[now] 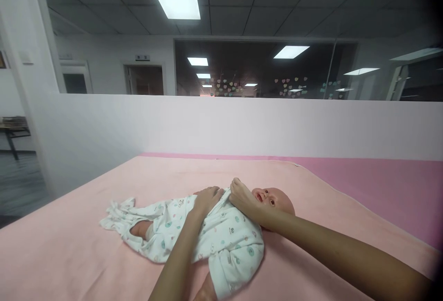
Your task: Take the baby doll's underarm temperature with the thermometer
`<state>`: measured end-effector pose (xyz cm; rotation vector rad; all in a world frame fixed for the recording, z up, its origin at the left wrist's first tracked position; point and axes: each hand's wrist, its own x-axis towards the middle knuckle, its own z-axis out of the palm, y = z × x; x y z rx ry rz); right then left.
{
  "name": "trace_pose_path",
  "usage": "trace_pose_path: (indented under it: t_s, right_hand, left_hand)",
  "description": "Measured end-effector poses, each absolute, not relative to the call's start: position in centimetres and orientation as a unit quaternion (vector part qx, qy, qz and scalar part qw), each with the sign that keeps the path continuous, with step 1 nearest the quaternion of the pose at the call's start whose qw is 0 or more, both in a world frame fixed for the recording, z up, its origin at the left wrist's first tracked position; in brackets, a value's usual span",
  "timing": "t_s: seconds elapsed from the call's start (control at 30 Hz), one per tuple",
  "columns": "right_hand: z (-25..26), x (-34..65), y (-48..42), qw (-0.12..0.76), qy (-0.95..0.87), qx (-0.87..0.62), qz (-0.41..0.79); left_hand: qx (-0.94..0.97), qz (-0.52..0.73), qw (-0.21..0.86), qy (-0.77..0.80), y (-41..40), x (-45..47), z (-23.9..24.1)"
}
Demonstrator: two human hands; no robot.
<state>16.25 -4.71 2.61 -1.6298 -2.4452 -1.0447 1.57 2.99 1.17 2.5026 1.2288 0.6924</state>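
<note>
A baby doll lies on its back with its head to the right, dressed in a white baby romper printed with small green figures. My right hand is closed on the romper's edge near the doll's neck, lifting the cloth into a fold. Beside it, my left hand rests on the doll's torso, fingers laid over the cloth and partly hidden at their tips. One sleeved doll arm reaches toward me. A bare doll leg shows through an opening in the romper, whose loose end is bunched at the left.
A pink sheet covers the surface under the doll, with a darker pink cover at the right. Behind stands a low white partition. A dark window with heart stickers and a doorway lie beyond.
</note>
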Motion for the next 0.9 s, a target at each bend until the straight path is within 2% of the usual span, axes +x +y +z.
trace_pose_path:
  t_s: [0.2,0.33,0.63,0.77,0.9]
  right_hand:
    - [1.6,16.5,-5.5,0.035,-0.773,-0.538,-0.334]
    - [2.9,16.8,-5.0,0.022,-0.785,-0.515,-0.342]
    - [5.2,19.2,-8.7,-0.039,-0.795,-0.433,-0.423]
    - [5.9,19.7,-11.3,0.022,-0.783,-0.455,-0.423]
    - [7.6,20.4,-14.4,0.149,-0.757,-0.504,-0.388]
  left_hand:
    - [0.863,0.241,0.129,0.425,3.0,1.4,1.0]
    - [0.863,0.274,0.143,0.399,3.2,1.4,0.9]
    - [0.825,0.413,0.279,0.266,1.3,2.4,2.6]
    - [0.816,0.357,0.412,0.192,0.5,3.2,2.9]
    - [0.784,0.318,0.51,0.157,0.2,3.5,3.0]
